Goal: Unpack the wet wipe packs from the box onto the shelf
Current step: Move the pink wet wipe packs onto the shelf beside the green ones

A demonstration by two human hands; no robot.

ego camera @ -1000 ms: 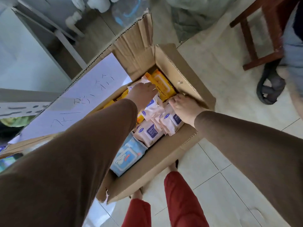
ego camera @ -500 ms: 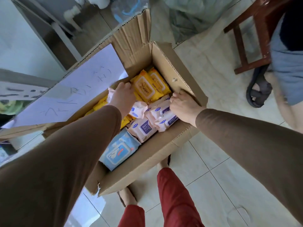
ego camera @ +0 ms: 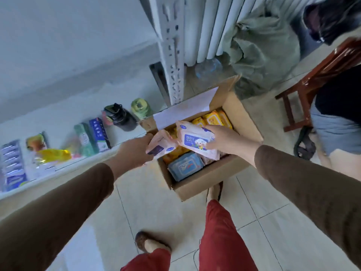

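Right now I have a pink wipe pack in each hand, both lifted clear above the open box [ego camera: 213, 178]. My left hand [ego camera: 132, 153] grips one pack [ego camera: 161, 145] by its near end, thumb on top, so the pack hangs tilted. My right hand [ego camera: 226, 141] holds the other pack [ego camera: 197, 141] from its right side, fingers wrapped round the edge. I judge these soft and squashy, light enough for one hand, with slick film that could slip if pinched only at a corner; a grip across the full width looks safer. More packs, yellow [ego camera: 213, 118] and blue [ego camera: 185, 167], lie in the box. The shelf [ego camera: 64, 167] is just to my left, with other goods on it, so I would carry both that way.
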